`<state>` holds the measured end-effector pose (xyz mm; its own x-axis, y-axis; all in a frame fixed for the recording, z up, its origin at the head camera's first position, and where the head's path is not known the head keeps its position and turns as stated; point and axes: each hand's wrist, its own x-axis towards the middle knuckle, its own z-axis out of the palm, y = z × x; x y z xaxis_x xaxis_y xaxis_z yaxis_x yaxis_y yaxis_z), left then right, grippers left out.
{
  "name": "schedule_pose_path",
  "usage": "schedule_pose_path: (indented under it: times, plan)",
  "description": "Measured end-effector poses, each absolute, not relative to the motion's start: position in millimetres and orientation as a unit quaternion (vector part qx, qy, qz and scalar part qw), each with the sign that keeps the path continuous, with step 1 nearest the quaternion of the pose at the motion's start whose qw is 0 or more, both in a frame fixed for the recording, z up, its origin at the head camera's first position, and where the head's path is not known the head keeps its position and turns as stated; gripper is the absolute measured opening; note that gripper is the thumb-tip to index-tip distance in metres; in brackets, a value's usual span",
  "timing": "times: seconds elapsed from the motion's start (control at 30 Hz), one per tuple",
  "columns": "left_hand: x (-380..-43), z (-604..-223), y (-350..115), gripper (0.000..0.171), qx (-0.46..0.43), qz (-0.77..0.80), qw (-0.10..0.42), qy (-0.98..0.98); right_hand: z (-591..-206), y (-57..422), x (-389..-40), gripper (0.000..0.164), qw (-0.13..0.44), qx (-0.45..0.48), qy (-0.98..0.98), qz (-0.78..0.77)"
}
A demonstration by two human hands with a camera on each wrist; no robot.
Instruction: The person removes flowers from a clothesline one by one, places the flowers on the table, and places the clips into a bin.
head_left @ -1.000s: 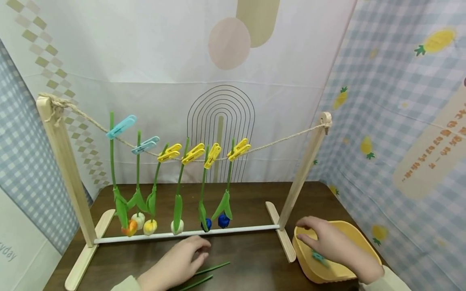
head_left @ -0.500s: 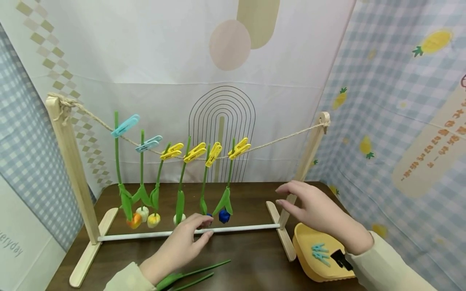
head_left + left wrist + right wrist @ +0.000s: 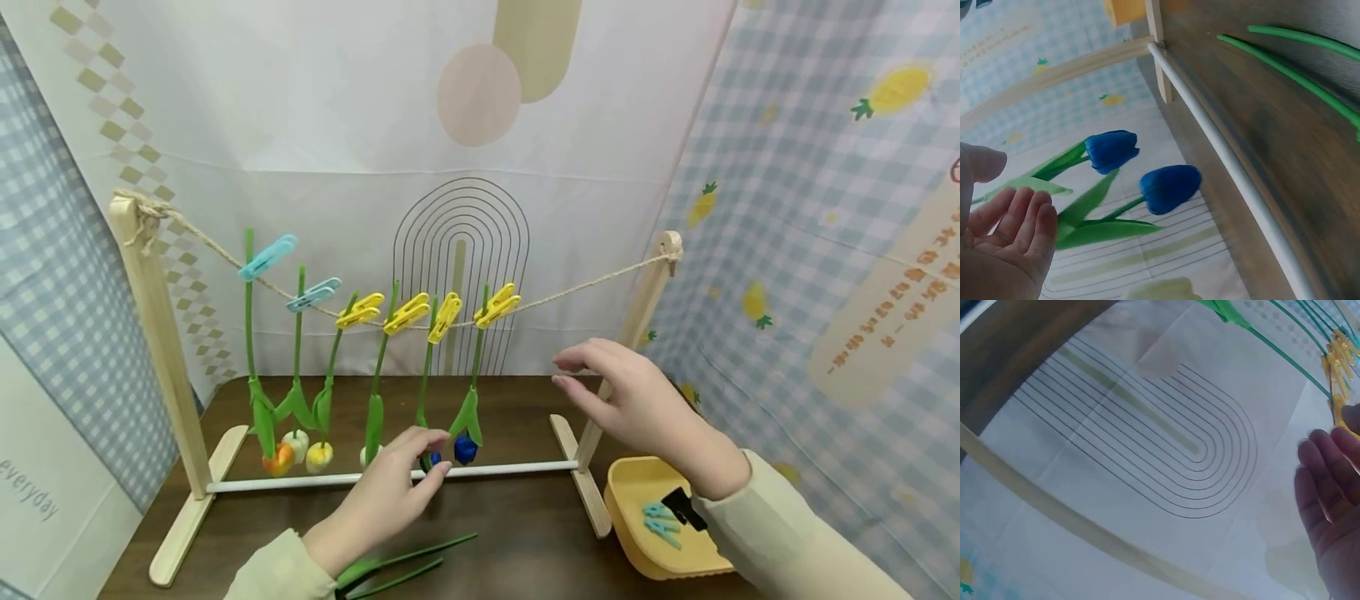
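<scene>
My left hand, with loosely bent fingers, is in front of the upside-down blue tulips and covers part of one. In the left wrist view its fingers hold nothing, apart from the blue tulip heads. My right hand hovers before the right post, thumb and fingers apart, nothing seen between them. A twine line carries several artificial tulips by their stems, under yellow clothespins and light blue clothespins. Orange, white and yellow tulip heads hang toward the left.
Two wooden posts on flat feet hold the twine, joined low down by a white rod. Loose green stems lie on the dark table near my left sleeve. At right, a yellow basket contains light blue clothespins.
My right hand has risen out of the yellow basket and moved left and up, now before the right post. My left hand has lifted from above the stems toward the blue tulips.
</scene>
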<state>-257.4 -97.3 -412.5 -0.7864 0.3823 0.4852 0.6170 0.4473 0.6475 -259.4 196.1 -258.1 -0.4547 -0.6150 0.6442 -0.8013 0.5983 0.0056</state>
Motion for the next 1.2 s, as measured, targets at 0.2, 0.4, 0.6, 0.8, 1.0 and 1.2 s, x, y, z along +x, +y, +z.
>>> schedule_pose_path:
  times: [0.2,0.4,0.6,0.8,1.0,1.2]
  plan:
    - [-259.1,-403.0,-83.9,0.045,-0.291,-0.453,0.144,-0.830,-237.2,183.1,-265.8,0.025,0.377,0.447,-0.796,0.159]
    - [-255.6,-395.1,-73.6,0.058,-0.273,-0.466,0.158,-0.827,-225.5,165.4,-275.8,0.033,0.387,0.427,-0.803,0.153]
    - [-250.6,-392.4,-68.1,0.064,-0.255,-0.466,0.162,-0.832,-228.3,162.0,-280.4,0.036,0.402,0.421,-0.801,0.140]
    - [-253.1,-388.0,-67.1,0.066,-0.252,-0.468,0.147,-0.834,-224.4,160.0,-285.1,0.032,0.438,0.437,-0.777,0.119]
    - [-263.8,-378.9,-60.5,0.072,-0.255,-0.480,0.159,-0.824,-218.1,152.0,-293.7,0.037,0.424,0.437,-0.789,0.080]
    - [-271.0,-370.6,-52.1,0.071,-0.279,-0.494,0.166,-0.806,-217.8,145.6,-298.9,0.038,0.401,0.432,-0.805,0.062]
